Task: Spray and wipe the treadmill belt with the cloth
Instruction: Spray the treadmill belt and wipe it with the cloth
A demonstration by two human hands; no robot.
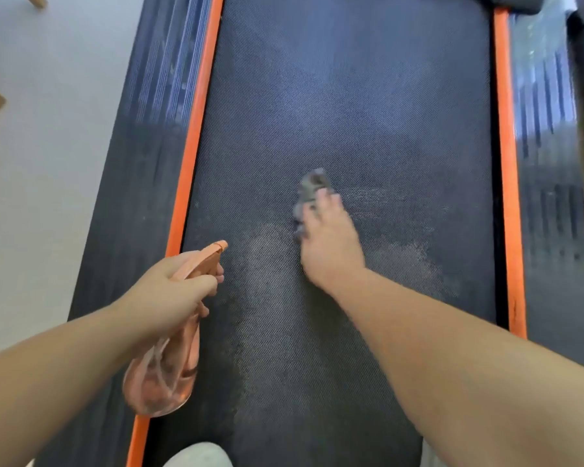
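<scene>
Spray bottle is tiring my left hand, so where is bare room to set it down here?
The far half of the treadmill belt, between the orange strips beyond the cloth, is bare. So is the dark side rail left of them. Mid-belt is crowded: the right hand presses the cloth there.

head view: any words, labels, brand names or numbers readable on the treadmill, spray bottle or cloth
None. No text shows on the dark textured treadmill belt, its orange side strips, the translucent orange spray bottle in the left hand, or the crumpled grey cloth under the right hand.
</scene>
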